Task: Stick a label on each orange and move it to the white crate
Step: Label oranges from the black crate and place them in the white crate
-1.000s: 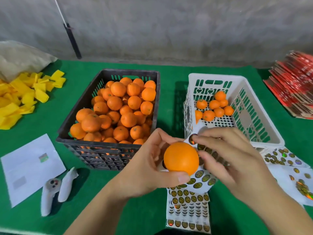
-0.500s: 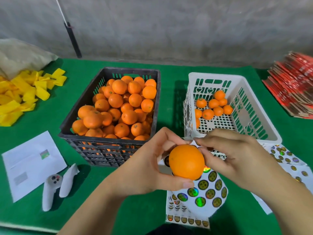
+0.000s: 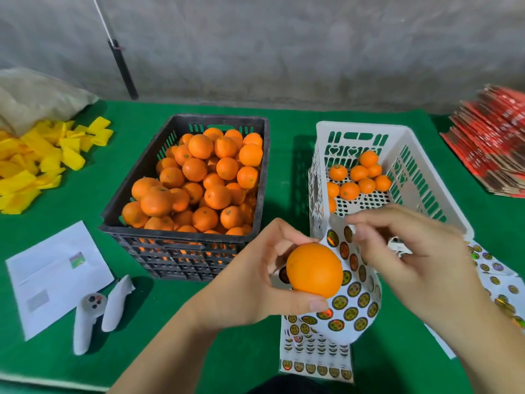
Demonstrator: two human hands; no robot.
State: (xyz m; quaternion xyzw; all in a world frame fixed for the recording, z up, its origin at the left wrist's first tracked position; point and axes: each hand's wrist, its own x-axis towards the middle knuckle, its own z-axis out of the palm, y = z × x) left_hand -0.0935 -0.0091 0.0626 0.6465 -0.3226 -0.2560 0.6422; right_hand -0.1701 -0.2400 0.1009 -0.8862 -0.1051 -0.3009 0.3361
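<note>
Fruit-packing room: orange crates (image 3: 187, 194), concrete wall (image 3: 284, 46)

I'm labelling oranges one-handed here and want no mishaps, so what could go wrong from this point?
1. The left hand holds both the orange and the curled sticker sheet; the orange might slip while the right hand picks at a label.
2. The right hand's fingertips look blurred, so the label may fold or stick to itself.
3. The white crate sits tilted; dropped oranges could roll.

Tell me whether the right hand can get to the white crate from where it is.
Probably yes. The right hand hovers just in front of the white crate, whose top is open; only the curled sticker sheet lies nearby, below the hand.
</note>
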